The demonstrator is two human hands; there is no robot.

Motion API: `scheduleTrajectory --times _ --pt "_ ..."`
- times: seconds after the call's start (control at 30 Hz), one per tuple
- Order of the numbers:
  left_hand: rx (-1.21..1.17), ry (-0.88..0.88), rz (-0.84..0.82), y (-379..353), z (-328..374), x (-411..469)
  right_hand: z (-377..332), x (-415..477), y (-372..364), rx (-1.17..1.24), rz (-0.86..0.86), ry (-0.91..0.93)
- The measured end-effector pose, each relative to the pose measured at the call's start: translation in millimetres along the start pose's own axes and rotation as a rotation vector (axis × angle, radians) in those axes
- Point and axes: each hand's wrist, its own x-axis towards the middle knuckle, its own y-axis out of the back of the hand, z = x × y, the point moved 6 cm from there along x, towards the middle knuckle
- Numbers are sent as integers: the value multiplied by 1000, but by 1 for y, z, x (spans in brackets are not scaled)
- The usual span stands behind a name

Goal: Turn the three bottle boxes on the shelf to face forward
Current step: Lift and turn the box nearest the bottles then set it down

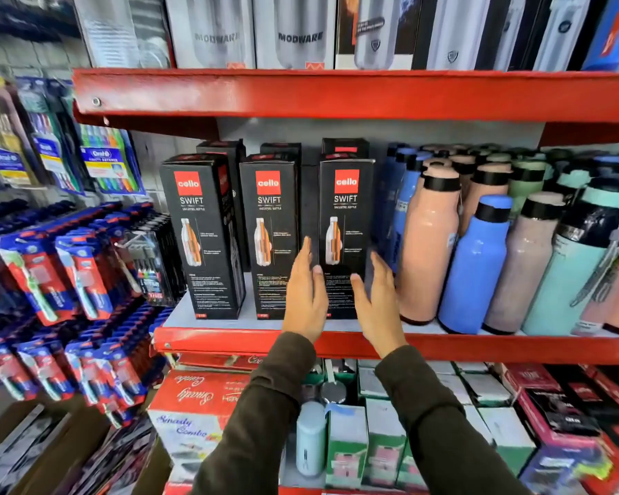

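Observation:
Three tall black bottle boxes stand upright in a row on the red shelf (229,338), printed panels toward me: the left box (202,237) is slightly angled, the middle box (270,230) and the right box (345,223) are square-on. My left hand (306,298) is at the right box's lower left edge, fingers spread, partly covering the middle box's lower right. My right hand (377,303) is at the right box's lower right edge, fingers apart. Both hands flank that box; whether they touch it is unclear.
More black boxes (222,148) stand behind the front row. Loose pink, blue and mint bottles (479,266) crowd the shelf just right of the right box. Toothbrush packs (79,276) hang at the left. Boxed goods (197,398) fill the shelf below; grey bottle boxes (293,33) stand above.

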Motion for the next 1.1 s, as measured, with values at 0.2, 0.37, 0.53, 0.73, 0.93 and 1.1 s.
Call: scheduleTrajectory --times 0.2,0.37,0.53,0.73,0.93,1.1 --pt "72 200 -24 -15 -30 -1 15 1 -10 114 -41 -74" --pt "96 208 25 -14 -42 4 27 7 -9 156 -5 -91" --pt "34 258 24 -12 -46 7 34 11 -7 190 14 -126" --pt "-95 256 30 -10 -39 6 39 11 1 222 43 -111" --pt "-180 208 85 -7 -21 2 26 9 9 241 -60 -74" --pt "-370 297 122 -12 -17 -7 20 11 13 215 -31 -65"
